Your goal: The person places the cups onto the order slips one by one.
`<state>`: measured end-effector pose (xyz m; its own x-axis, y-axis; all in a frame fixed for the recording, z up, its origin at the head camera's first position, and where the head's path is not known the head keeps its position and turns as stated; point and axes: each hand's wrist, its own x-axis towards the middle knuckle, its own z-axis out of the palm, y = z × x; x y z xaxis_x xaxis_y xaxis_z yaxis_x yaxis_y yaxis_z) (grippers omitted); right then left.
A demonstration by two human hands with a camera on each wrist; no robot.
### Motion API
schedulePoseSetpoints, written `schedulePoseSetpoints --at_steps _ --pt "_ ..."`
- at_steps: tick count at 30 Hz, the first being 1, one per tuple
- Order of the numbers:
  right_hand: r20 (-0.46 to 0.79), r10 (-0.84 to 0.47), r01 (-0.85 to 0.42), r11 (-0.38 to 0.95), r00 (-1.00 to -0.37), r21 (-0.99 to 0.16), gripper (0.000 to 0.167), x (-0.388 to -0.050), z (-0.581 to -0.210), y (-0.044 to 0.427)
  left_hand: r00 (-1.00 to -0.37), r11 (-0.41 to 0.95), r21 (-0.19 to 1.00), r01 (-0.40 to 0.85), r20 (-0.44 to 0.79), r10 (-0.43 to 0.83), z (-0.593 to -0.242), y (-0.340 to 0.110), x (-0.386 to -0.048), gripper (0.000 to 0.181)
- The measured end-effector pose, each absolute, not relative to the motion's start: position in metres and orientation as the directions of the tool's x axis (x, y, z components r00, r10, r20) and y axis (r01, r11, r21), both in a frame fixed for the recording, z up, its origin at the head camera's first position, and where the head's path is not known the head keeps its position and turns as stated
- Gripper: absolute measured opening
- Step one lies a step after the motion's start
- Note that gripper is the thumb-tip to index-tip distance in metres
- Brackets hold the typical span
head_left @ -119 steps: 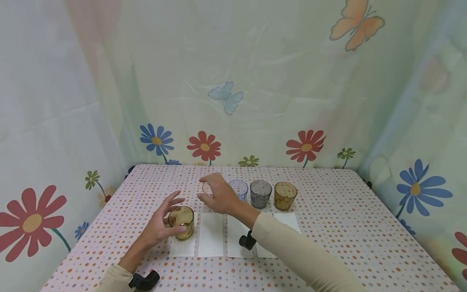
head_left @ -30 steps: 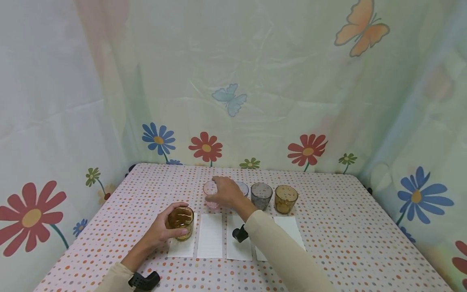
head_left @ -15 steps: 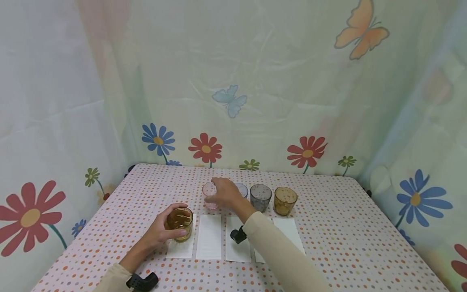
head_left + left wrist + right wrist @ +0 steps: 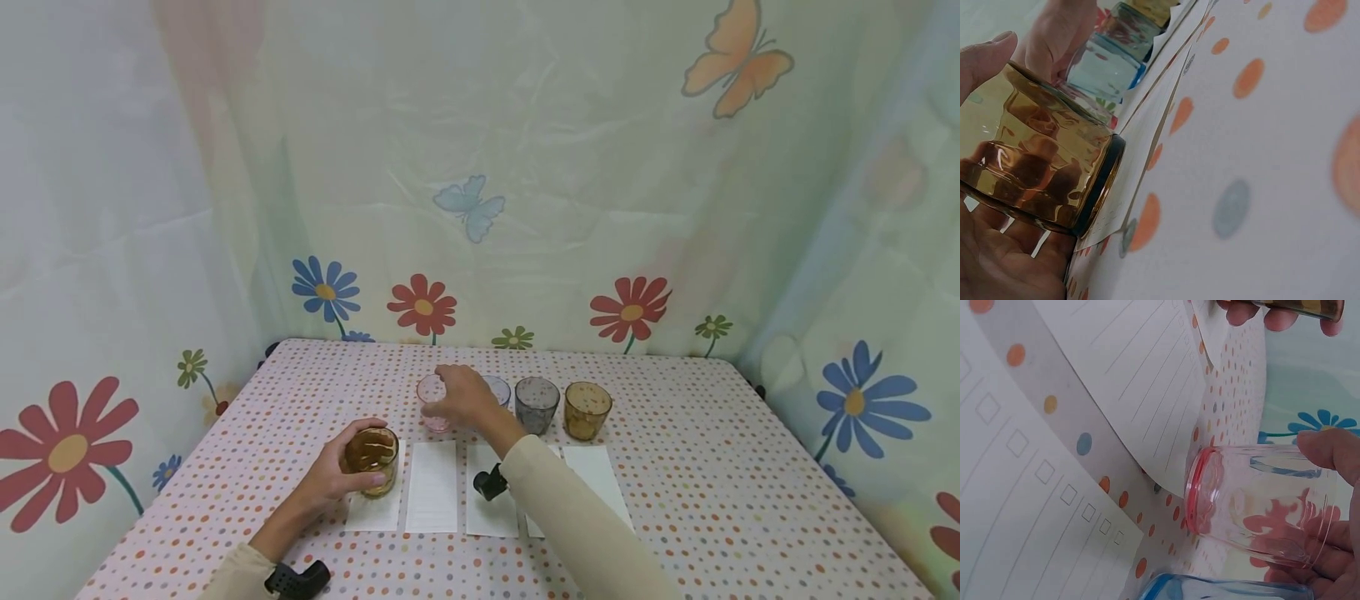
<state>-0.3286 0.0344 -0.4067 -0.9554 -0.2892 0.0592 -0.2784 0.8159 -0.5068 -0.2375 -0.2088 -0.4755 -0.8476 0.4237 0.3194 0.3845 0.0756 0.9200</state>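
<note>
Gripping an amber glass (image 4: 380,461) in my left hand (image 4: 328,473), thumb and fingers curled round it, over the leftmost sheet (image 4: 372,517); can't tell if the base touches. Right hand (image 4: 465,398) has thumb and fingers round the pink glass (image 4: 1257,509), behind the second sheet (image 4: 431,490). Reads as the grasp step. Next move probably calls for a straight lift, clear of the blue glass (image 4: 499,390) just beside it.
</note>
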Motion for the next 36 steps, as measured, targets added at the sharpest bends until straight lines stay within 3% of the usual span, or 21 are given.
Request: schedulePoseSetpoints --at_steps 36 --pt "0.078 -0.272 -0.268 0.784 -0.959 -0.56 0.076 -0.3335 -0.4026 0.0338 -0.851 0.063 0.925 0.374 0.316 0.42 -0.475 -0.2088 -0.2368 0.068"
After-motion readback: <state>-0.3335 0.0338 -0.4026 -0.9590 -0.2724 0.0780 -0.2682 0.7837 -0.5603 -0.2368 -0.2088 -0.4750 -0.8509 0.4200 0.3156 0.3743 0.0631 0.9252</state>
